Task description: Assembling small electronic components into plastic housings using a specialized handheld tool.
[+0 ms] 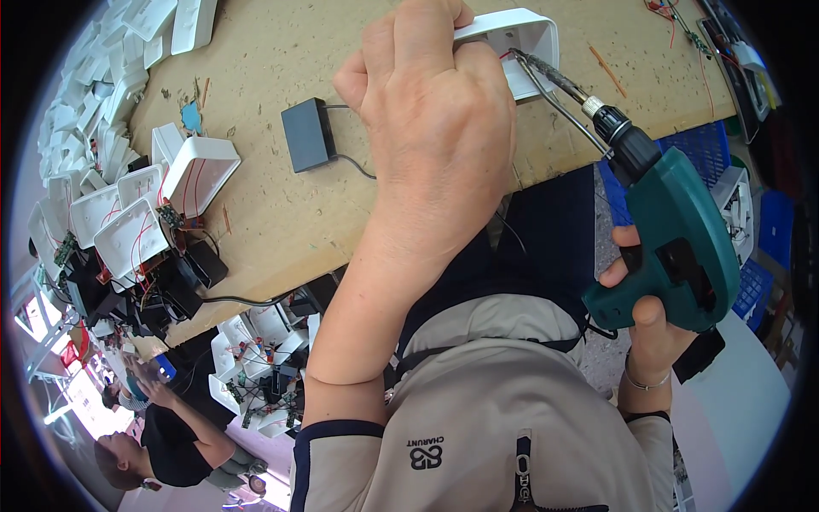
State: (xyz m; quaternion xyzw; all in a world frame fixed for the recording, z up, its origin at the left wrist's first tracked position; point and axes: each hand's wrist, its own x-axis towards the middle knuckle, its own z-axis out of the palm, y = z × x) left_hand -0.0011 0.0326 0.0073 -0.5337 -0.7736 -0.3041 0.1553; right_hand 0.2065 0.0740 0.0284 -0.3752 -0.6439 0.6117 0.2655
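My left hand is closed at the left side of an open white plastic case near the table's edge; its fingertips are partly hidden behind the back of the hand. In my right hand is a green soldering gun, held by its handle with a finger at the trigger. The gun's thin metal tip reaches into the case, close to a short red wire. Whether the tip touches the wire I cannot tell. A black box with a cable lies left of my left hand.
White cases with red wires and circuit boards crowd the table's left side, beyond them a heap of white cases. Below the edge sits another batch of wired cases. Blue crates stand at right. Another person is at lower left.
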